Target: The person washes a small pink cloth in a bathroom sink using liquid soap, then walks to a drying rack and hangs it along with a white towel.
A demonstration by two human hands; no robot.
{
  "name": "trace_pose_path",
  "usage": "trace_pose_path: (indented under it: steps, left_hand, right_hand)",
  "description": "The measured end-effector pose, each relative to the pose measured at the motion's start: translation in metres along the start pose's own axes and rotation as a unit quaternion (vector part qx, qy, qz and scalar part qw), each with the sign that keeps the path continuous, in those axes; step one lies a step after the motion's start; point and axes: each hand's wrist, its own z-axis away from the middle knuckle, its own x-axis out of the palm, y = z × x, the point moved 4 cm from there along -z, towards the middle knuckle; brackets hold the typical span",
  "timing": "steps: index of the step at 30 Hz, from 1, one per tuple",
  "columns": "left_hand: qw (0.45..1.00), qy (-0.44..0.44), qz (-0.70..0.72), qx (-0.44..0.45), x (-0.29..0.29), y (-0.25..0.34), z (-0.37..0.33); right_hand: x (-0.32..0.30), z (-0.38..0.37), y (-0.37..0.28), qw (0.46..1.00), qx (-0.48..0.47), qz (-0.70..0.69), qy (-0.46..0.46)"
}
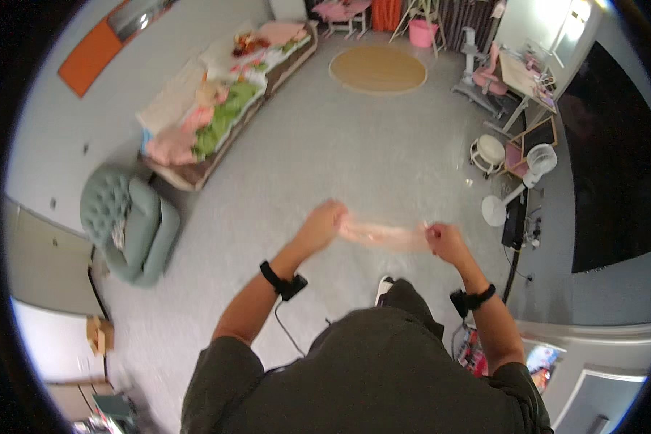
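Translucent pale-pink strip (pixel 385 236), spanning bare left hand (pixel 323 223) and bare right hand (pixel 448 242): motion-blurred; outline and material indistinct. Fingers (pixel 433 233) of both hands: smeared, exact grip unclear. Dark grey-green short-sleeved shirt (pixel 369 376): cut off by lower edge. White shoe (pixel 383 291): mostly hidden behind dark trouser leg (pixel 410 301). Orange fabric panel (pixel 386 14): cut off by upper edge. Small articles (pixel 543 79) on pale rectangular bench (pixel 515 75): too small to identify.

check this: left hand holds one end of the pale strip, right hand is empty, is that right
Not quite: the right hand isn't empty. The head view shows it holding the other end of the pale strip; the left hand does hold one end.
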Motion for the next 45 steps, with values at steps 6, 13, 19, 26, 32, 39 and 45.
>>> trace_pose_path:
  steps: [6,13,19,26,32,39,45]
  left_hand:
    - [0.924,-0.286,-0.253,-0.009,0.048,-0.135,-0.179]
    - [0.915,-0.209,0.121,-0.324,-0.053,-0.203,-0.464]
    - [0.929,0.207,-0.254,0.171,-0.168,-0.188,-0.691]
    - [0.906,-0.42,-0.047,0.017,0.041,-0.5,-0.888]
    - [0.852,-0.521,0.009,-0.05,0.009,-0.567,-1.105]
    - [0.923,-0.379,-0.026,-0.067,-0.019,-0.646,-1.403]
    - [0.952,-0.209,-0.112,-0.191,-0.056,-0.693,-1.632]
  right_hand:
    - [-0.051,-0.225,0.06,0.985,-0.015,0.161,-0.064]
    - [-0.175,-0.506,-0.026,0.966,-0.09,0.23,-0.072]
    - [-0.367,-0.676,-0.185,0.914,-0.269,0.072,0.296]
    - [-0.257,-0.995,0.081,0.908,-0.004,0.305,-0.288]
    - [-0.328,-1.137,0.008,0.936,-0.074,0.234,-0.252]
    - [-0.447,-1.388,0.016,0.993,0.014,0.102,-0.065]
    - [-0.586,-1.645,-0.05,0.985,-0.074,0.149,-0.043]
